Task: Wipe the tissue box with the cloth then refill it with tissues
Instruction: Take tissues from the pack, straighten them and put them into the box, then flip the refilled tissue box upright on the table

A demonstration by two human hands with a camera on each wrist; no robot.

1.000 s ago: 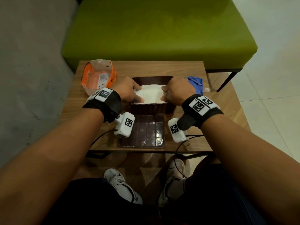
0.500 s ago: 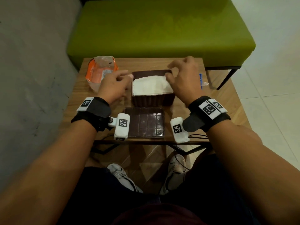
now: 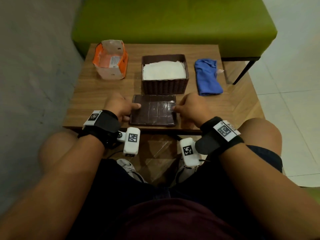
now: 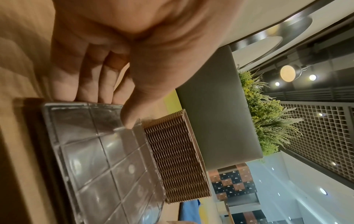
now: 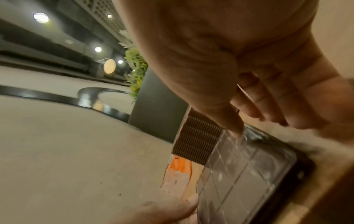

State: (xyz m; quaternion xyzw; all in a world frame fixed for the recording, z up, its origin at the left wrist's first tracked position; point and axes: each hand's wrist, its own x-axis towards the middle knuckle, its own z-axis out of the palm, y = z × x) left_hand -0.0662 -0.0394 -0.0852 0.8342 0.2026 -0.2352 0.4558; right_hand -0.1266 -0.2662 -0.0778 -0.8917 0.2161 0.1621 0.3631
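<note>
The brown ribbed tissue box [image 3: 164,85] stands open mid-table with a white tissue stack [image 3: 163,71] inside. Its dark lid [image 3: 153,110], with a clear gridded panel, lies flat in front of the box near the table's front edge. My left hand [image 3: 121,106] pinches the lid's left edge, thumb [image 4: 130,119] on top and fingers [image 4: 91,89] against the edge. My right hand [image 3: 188,108] takes the right edge, its thumb [image 5: 234,128] pressing on the lid [image 5: 239,174] and its fingers curled beside it. The blue cloth [image 3: 207,77] lies right of the box.
An opened orange tissue package [image 3: 110,59] stands at the table's back left. A green bench [image 3: 173,23] runs behind the wooden table [image 3: 97,94]. My knees and shoes are under the front edge; a grey wall is on the left.
Both hands let go of the tissue stack, which stays in the box, and drew back toward me onto the lid's two side edges.
</note>
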